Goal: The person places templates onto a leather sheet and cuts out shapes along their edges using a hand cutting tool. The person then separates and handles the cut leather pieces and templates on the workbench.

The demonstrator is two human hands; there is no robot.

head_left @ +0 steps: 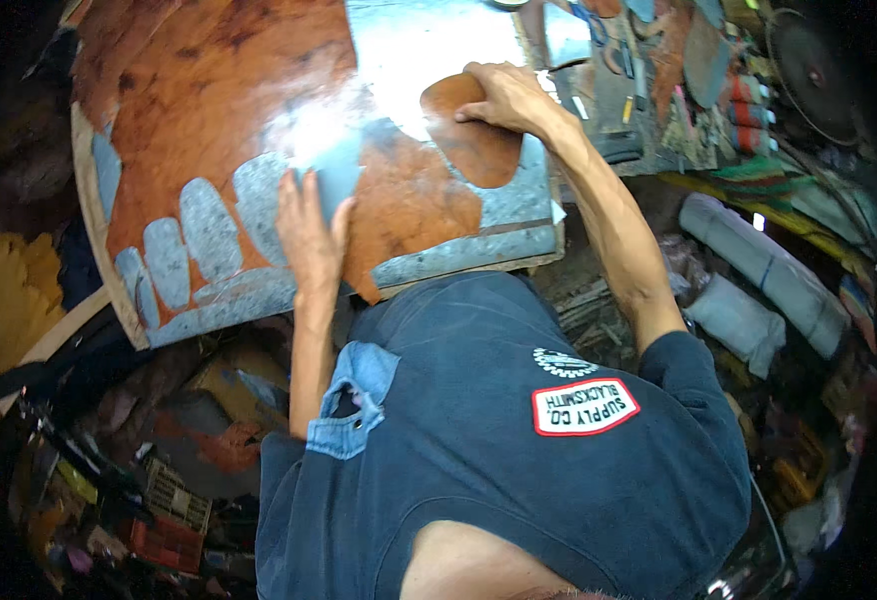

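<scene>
A large sheet of reddish-brown leather (219, 90) lies across a grey-blue speckled board (214, 240), which shows through several rounded, sole-like cut-outs. My left hand (311, 235) rests palm down beside the largest of these gaps, fingers stretched out, holding nothing. At the right, my right hand (511, 98) grips the upper right edge of a brown sole-shaped leather piece (479, 150), its thumb on the top face. The fingers' far ends are partly hidden behind that edge. This piece lies over the board at the leather's right side, and bright glare covers the board above it.
Blue-handled scissors (587, 18) and small tools sit on the bench at the upper right, near red spools (747, 115) and a dark round disc (812, 75). A wrapped roll (764, 265) lies to the right. At the lower left is a red crate (167, 542).
</scene>
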